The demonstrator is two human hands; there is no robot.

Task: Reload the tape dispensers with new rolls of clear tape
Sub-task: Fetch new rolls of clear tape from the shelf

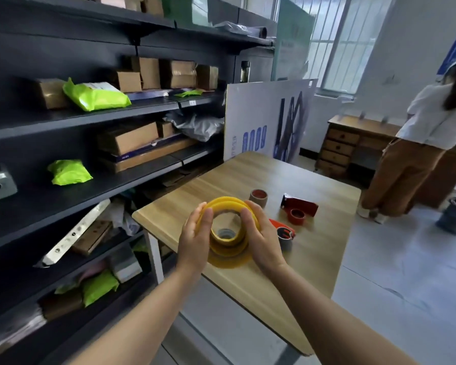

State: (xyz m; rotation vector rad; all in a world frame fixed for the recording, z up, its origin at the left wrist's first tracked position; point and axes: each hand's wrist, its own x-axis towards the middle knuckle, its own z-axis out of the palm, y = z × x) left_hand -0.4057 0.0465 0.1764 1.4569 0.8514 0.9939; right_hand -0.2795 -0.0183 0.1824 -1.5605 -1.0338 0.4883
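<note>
The left hand and right hand clasp the stack of tape rolls from opposite sides at the bench, likely steadying it to free one for the red dispensers nearby.

A stack of yellowish clear tape rolls is sitting near the left edge of the bench, its upper rolls tilting between the left hand and right hand, which are gripping them. A red dispenser is lying toward the middle. A second dispenser is lying just beside the stack. A cardboard core is standing upright beyond.
</note>
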